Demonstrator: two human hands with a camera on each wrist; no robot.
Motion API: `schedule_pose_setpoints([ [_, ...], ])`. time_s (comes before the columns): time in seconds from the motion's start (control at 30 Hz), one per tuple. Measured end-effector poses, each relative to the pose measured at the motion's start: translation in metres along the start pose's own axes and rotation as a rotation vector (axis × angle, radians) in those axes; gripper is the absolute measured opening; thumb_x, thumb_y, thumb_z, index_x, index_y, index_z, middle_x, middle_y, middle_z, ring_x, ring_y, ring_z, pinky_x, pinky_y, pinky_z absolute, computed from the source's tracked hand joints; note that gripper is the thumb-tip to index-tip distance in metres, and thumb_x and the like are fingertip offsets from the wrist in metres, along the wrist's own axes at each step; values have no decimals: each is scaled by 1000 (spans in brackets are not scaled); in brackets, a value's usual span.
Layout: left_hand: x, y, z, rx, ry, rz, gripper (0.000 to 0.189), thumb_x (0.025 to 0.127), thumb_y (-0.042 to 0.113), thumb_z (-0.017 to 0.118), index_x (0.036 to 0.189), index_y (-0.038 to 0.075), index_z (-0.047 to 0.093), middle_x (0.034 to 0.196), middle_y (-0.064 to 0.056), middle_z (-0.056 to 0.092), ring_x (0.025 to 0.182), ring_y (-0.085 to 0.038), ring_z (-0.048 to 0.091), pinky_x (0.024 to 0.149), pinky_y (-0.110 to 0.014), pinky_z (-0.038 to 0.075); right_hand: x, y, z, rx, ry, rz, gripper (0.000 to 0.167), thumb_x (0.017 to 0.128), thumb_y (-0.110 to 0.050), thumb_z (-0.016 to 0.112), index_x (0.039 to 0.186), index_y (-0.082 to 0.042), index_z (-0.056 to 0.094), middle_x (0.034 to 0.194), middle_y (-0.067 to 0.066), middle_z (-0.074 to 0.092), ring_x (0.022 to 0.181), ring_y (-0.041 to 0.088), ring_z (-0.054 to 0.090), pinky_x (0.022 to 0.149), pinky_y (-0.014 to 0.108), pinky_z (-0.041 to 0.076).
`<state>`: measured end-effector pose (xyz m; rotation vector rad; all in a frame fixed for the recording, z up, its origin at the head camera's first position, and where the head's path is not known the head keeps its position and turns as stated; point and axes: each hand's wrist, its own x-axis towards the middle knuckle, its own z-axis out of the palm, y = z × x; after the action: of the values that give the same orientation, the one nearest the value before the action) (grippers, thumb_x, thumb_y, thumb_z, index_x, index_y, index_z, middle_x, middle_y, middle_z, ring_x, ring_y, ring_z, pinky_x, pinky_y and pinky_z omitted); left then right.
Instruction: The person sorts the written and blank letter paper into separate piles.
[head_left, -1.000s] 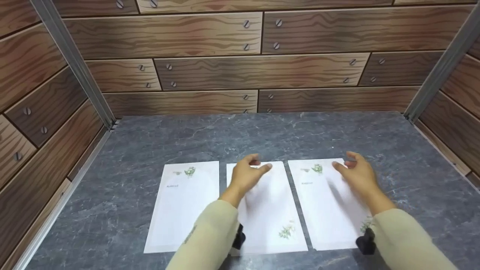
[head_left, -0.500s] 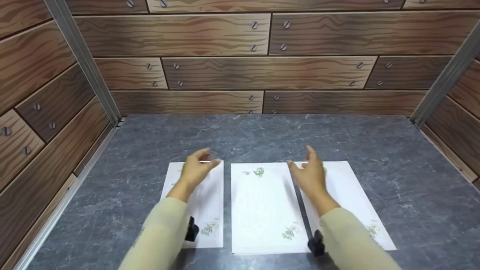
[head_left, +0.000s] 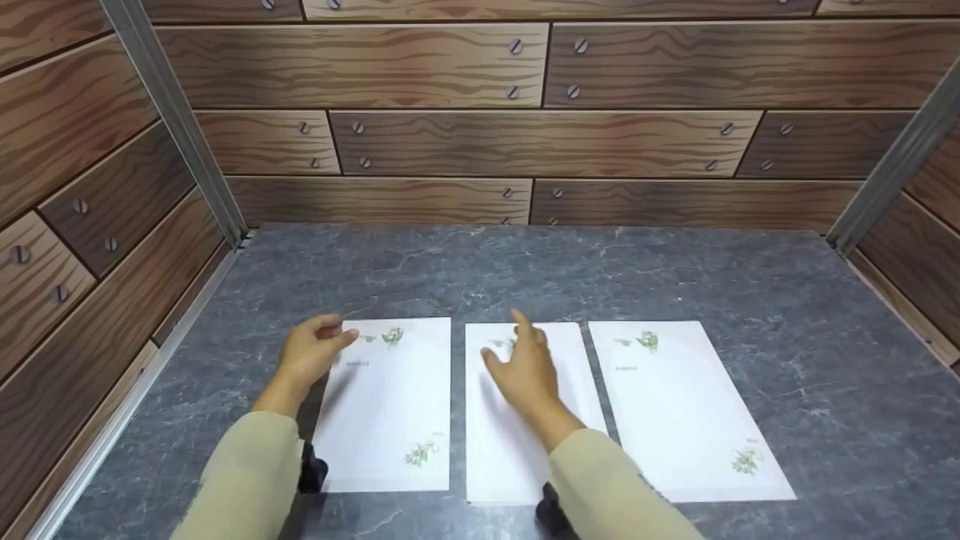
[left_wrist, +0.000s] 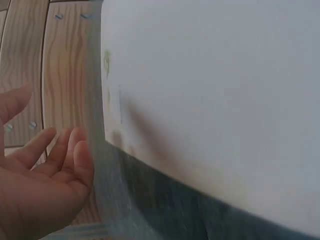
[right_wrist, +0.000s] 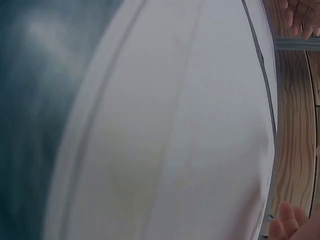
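Three white paper sheets with small green plant prints lie side by side on the dark grey table. Over the top left corner of the left sheet (head_left: 394,405) hovers my left hand (head_left: 309,356), its fingers loosely bent and holding nothing. My right hand (head_left: 529,375) hangs above the middle sheet (head_left: 495,450), thumb and fingers apart with nothing between them, casting a shadow on the paper. The right sheet (head_left: 675,420) lies untouched by either hand. In the left wrist view my left hand (left_wrist: 47,185) shows relaxed fingers beside the sheet (left_wrist: 215,100).
The grey marbled table (head_left: 525,270) reaches back to a wall of printed wood planks (head_left: 450,142). Metal corner posts (head_left: 176,120) stand at both sides. Narrow gaps separate the sheets.
Both hands have moved left above the sheets. The left went from the middle sheet to the left sheet's outer corner, the right from the right sheet to the middle one. The sheets stay put.
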<state>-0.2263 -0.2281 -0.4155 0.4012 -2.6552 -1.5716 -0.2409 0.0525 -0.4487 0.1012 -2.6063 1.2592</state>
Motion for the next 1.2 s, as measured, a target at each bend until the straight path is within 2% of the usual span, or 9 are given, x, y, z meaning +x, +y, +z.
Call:
schedule_pose_setpoints([
  [0.1,-2,-6,-8,25,-18,-23,57,93,21,62,137,-9,42,129,-29,49,116,-38,49,93,-45,43,-7,-7,10,-2,-39,-6,70,79,-21,74,139,-4,42,119,21,54,104,38,56,87,49,46],
  [0.23,-5,-11,-18,21,-82,-73,60,95,24,59,141,-8,37,133,-30,45,120,-41,47,96,-49,41,-13,-14,19,2,-111,-17,68,81,-19,73,140,-5,41,119,20,54,102,35,57,85,48,46],
  [0.33,-7,-13,-23,18,-130,-111,63,96,27,57,143,-8,33,137,-30,41,123,-43,44,98,-51,39,-16,-18,22,23,-160,-10,66,83,-16,71,140,-4,41,119,18,56,100,31,59,83,45,47],
  [0.43,-8,-16,-25,26,-152,-139,64,97,27,56,143,-9,31,140,-32,37,124,-44,44,96,-51,41,-18,-21,24,58,-205,7,61,84,-13,68,139,-3,42,116,17,58,97,28,61,81,41,49],
  [0.63,-9,-20,-24,22,-154,-197,60,96,23,56,140,-11,33,136,-32,42,120,-40,50,90,-48,47,-23,-28,25,82,-271,27,53,88,-14,65,137,-3,45,115,15,63,104,30,61,85,43,49],
  [0.9,-11,-20,-22,-62,-156,-241,58,96,18,56,137,-16,34,134,-30,46,114,-35,56,86,-45,49,-26,-35,29,85,-351,103,57,90,-18,64,139,-2,42,122,19,59,115,35,54,95,44,44],
  [1.07,-13,-22,-20,-106,-142,-251,55,95,16,56,136,-16,37,130,-28,51,108,-31,60,83,-41,51,-27,-39,30,150,-399,122,57,91,-17,64,140,-1,40,126,21,56,120,36,50,98,46,40],
  [1.2,-15,-26,-21,-126,-128,-250,47,94,15,57,130,-14,46,119,-24,59,100,-26,63,79,-37,51,-28,-40,30,191,-421,122,56,90,-16,64,139,0,40,126,22,55,121,38,49,98,46,40],
])
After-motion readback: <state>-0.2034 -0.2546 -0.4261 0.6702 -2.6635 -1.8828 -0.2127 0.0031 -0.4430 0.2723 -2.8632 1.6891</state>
